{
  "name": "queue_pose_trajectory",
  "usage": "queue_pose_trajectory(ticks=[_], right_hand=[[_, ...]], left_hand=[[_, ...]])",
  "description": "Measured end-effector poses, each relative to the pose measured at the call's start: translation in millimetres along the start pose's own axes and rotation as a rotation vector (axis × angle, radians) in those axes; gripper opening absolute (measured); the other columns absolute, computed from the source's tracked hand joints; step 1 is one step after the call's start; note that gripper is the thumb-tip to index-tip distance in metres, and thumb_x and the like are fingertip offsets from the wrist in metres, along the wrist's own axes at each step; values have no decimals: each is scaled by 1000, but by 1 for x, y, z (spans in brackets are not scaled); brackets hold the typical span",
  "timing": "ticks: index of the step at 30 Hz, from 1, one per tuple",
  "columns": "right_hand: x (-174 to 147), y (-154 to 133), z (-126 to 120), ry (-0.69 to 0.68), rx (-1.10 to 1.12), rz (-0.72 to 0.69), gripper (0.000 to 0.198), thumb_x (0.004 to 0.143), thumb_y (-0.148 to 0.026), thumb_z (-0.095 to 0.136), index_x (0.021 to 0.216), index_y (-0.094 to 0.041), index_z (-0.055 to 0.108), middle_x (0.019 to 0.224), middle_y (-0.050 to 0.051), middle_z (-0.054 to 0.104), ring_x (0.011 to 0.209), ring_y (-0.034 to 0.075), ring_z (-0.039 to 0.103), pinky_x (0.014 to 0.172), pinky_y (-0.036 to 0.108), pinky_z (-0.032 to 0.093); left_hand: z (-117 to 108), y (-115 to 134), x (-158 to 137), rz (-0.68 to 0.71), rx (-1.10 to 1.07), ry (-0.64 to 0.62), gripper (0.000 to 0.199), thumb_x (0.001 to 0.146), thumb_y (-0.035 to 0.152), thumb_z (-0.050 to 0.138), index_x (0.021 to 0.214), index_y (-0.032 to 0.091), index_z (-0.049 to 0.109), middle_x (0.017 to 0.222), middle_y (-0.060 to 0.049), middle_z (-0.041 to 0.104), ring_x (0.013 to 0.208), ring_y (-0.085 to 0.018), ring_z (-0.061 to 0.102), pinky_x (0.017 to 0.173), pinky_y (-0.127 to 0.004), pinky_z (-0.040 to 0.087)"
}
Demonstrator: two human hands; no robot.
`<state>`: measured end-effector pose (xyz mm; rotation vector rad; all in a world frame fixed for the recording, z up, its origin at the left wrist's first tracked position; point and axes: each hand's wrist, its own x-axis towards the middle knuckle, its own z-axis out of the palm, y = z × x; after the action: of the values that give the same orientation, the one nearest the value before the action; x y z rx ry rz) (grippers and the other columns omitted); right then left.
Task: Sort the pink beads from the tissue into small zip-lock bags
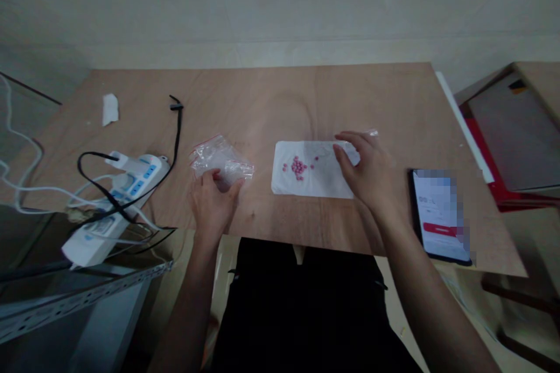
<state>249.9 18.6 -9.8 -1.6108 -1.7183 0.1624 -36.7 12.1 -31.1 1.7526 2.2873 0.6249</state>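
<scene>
Clear zip bags (214, 154) with red edge lines lie in a loose pile left of centre on the wooden table. My left hand (213, 201) rests at the near side of that pile, its thumb and fingers apart, fingertips at the plastic. Several small pink pellets (298, 168) sit in a cluster on a white rectangular sheet (328, 178). Over the right end of this sheet is my right hand (365, 166), thumb and fingers spread with a gap between them. Just beyond its fingers a bit of clear plastic (373, 133) shows, mostly hidden by the hand.
To the right lies a phone (441, 215) with a lit screen. A white power strip (116, 210) with tangled cables hangs over the left front edge. A black cable (177, 122) and a white scrap (110, 109) lie further back, before the wall (280, 6).
</scene>
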Motion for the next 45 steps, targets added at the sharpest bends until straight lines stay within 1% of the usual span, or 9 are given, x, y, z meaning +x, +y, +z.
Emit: queue_pose_trajectory(ticks=[5, 12, 15, 21, 25, 31, 35, 39, 45], right_hand=[[-2, -24, 21, -106, 129, -111, 20, 91, -26, 55, 100, -20, 71, 107, 11, 73, 103, 28, 64, 96, 49, 46], [4, -62, 24, -381, 441, -106, 23, 91, -29, 60, 109, -19, 69, 109, 7, 74, 95, 19, 69, 85, 34, 51], [8, -70, 19, -530, 568, -106, 20, 89, -29, 64, 102, -17, 71, 95, 5, 76, 82, 14, 69, 74, 27, 51], [10, -63, 7, -634, 761, -7, 14, 86, -29, 64, 93, -17, 66, 78, 1, 73, 68, 11, 66, 61, 23, 48], [10, -62, -7, -693, 788, -10, 10, 84, -25, 65, 89, -18, 61, 83, 1, 70, 68, 11, 65, 61, 23, 49], [12, -66, -18, -763, 850, 42, 17, 82, -29, 68, 94, -19, 60, 80, 1, 72, 71, 13, 67, 60, 23, 50], [13, -63, -15, -768, 758, -29, 6, 79, -13, 63, 82, -18, 64, 77, -1, 68, 66, 10, 63, 59, 22, 48], [12, -59, -14, -744, 610, -130, 20, 78, -7, 57, 76, -19, 74, 77, 0, 67, 65, 9, 59, 57, 21, 44], [6, -53, -11, -771, 668, 12, 16, 77, -30, 73, 87, -19, 77, 68, -1, 66, 55, 9, 54, 49, 20, 40]], left_hand=[[-5, -4, 9, 19, -31, -76, 35, 74, 44, 69, 95, 17, 64, 79, -5, 64, 80, -26, 63, 77, -39, 47], [-25, 13, 3, 400, -321, -105, 20, 79, 40, 69, 77, 20, 69, 85, -4, 64, 85, -20, 61, 79, -32, 47], [-34, 25, 3, 458, -405, -269, 21, 78, 41, 71, 86, 21, 72, 92, -4, 68, 88, -20, 64, 78, -31, 49], [-40, 44, 6, 525, -489, -590, 15, 80, 36, 71, 85, 22, 74, 85, -2, 76, 80, -19, 69, 75, -29, 50], [-41, 51, 7, 555, -525, -726, 14, 81, 35, 71, 88, 23, 75, 85, -1, 76, 80, -18, 70, 70, -26, 50], [-44, 55, 9, 608, -506, -767, 12, 81, 33, 70, 86, 25, 76, 78, 0, 76, 72, -17, 69, 64, -25, 49], [-45, 57, 10, 580, -497, -794, 9, 77, 31, 74, 80, 23, 76, 70, 0, 73, 65, -16, 66, 58, -23, 46], [-44, 60, 11, 572, -552, -754, 11, 74, 34, 76, 74, 23, 74, 68, 1, 72, 65, -15, 66, 60, -23, 47], [-42, 65, 13, 565, -594, -772, 14, 75, 35, 73, 68, 24, 73, 66, 1, 71, 63, -15, 66, 60, -23, 50]])
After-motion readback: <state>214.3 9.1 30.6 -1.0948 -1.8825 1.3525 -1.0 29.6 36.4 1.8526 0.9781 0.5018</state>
